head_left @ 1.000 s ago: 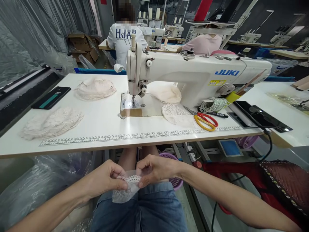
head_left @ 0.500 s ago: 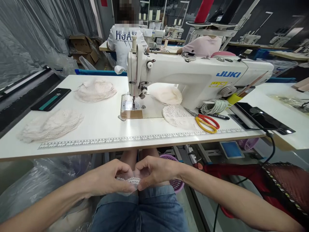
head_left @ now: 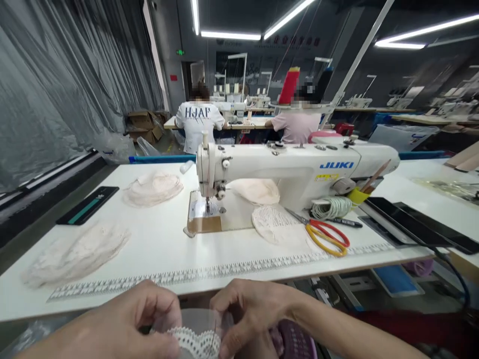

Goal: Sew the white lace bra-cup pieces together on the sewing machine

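Your left hand and right hand each clamp their grip on one side of the sheer white lace-edged fabric, apparently keeping it spread, below the flat white counter.

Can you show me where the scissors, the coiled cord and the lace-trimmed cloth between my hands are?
Scissors (head_left: pixel 309 223), head view: where the blades meet the handles.
Coiled cord (head_left: pixel 330 208), head view: the middle of the coil.
Lace-trimmed cloth (head_left: pixel 193 341), head view: its white lace edging.
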`<state>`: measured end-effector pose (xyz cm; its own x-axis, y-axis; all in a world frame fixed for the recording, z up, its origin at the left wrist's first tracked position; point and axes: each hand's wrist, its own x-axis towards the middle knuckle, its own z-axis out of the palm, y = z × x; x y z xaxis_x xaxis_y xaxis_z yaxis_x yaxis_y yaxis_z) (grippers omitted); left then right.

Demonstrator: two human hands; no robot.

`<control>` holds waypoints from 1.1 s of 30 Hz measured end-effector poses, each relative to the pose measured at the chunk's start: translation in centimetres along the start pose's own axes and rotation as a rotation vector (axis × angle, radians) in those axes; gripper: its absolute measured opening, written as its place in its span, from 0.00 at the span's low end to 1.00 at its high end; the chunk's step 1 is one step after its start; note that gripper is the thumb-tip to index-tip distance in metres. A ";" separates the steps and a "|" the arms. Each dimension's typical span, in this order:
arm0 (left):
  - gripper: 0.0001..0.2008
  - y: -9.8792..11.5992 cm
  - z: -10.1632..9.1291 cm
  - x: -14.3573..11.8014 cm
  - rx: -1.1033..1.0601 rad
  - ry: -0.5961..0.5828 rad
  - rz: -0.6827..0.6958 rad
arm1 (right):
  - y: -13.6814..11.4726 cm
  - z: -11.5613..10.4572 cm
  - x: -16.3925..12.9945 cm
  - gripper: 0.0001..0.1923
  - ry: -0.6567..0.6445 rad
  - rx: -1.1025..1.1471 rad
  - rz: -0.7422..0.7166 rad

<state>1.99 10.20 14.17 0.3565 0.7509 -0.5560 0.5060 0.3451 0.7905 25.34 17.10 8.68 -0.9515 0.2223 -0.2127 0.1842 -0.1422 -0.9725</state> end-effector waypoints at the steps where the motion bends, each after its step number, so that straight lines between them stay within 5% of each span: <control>1: 0.13 0.3 -0.7 0.3 0.038 0.044 0.018 | -0.5 -1.0 0.1 0.18 0.040 -0.043 0.003; 4: 0.10 2.4 -2.8 2.2 0.206 0.120 0.119 | -4.0 -4.2 -0.6 0.11 0.264 -0.380 -0.098; 8: 0.06 5.2 -4.7 7.3 0.422 0.246 0.427 | -9.2 -7.2 -2.6 0.05 0.597 -1.044 -0.219; 10: 0.05 4.9 -5.0 10.6 0.511 0.352 0.609 | -10.0 -8.2 -3.2 0.05 0.626 -1.262 -0.186; 14: 0.10 1.6 -4.7 16.3 0.684 0.504 0.892 | -7.8 -10.3 -1.7 0.12 0.439 -1.296 0.010; 17: 0.13 -0.5 -4.4 18.1 0.711 0.531 0.985 | -5.0 -11.7 0.8 0.12 0.454 -1.303 0.041; 23: 0.14 -1.2 -5.0 18.1 0.756 0.567 1.071 | -1.9 -12.0 4.0 0.11 0.491 -1.522 0.027; 33: 0.12 -1.6 -6.3 18.6 0.999 0.658 1.083 | -1.1 -14.3 5.1 0.05 0.599 -1.622 0.039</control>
<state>2.86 27.14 4.19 0.6198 0.5757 0.5333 0.6312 -0.7695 0.0973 23.76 32.15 7.26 -0.7936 0.5951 0.1266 0.6016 0.7986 0.0173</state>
